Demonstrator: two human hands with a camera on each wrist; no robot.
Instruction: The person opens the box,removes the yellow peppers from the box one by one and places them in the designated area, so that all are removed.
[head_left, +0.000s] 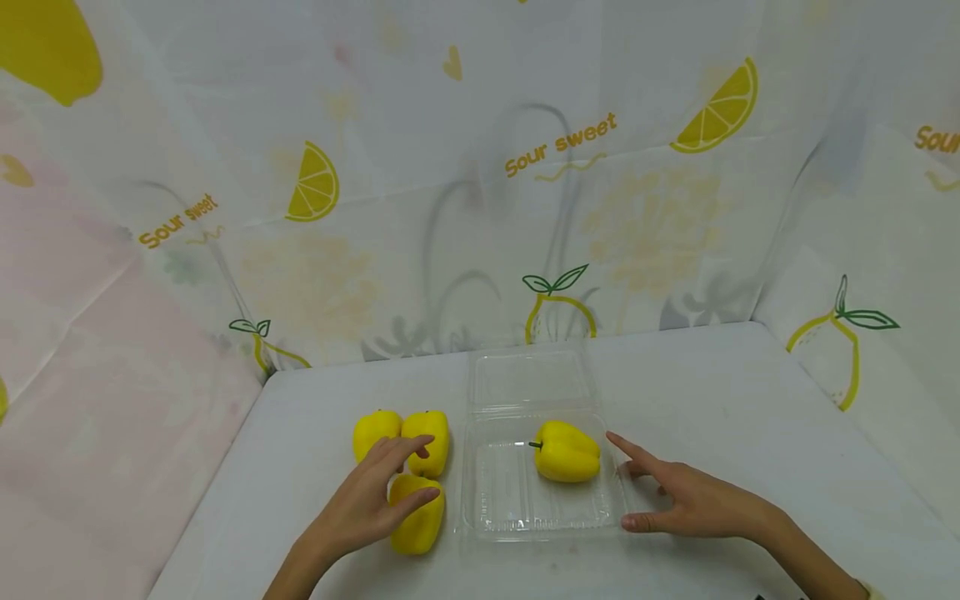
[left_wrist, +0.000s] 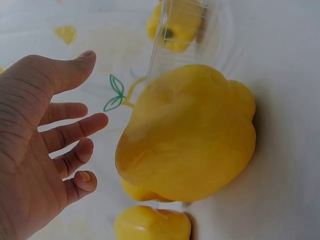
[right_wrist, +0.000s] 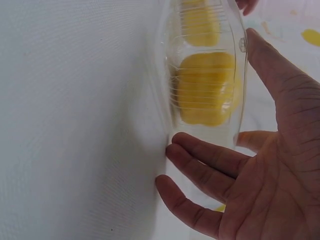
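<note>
A clear plastic clamshell box (head_left: pixel 498 533) stands on the table with its lid folded back. One yellow bell pepper (head_left: pixel 567 452) lies on its side in the box, its green stem pointing left. Left of the box are three more yellow peppers, the nearest pepper (head_left: pixel 417 533) standing in front of the other two. My left hand (head_left: pixel 367 492) hovers over this group with thumb and fingers spread, and the left wrist view shows a gap to the large near pepper (left_wrist: pixel 190 135). My right hand (head_left: pixel 697 500) is at the box's right wall, its thumb at the rim and its fingers extended.
The box's lid (head_left: pixel 532 379) lies flat behind its base. A white cloth covers the table (head_left: pixel 675 392). Lemon-printed curtains (head_left: pixel 450 208) hang behind the table and along both sides.
</note>
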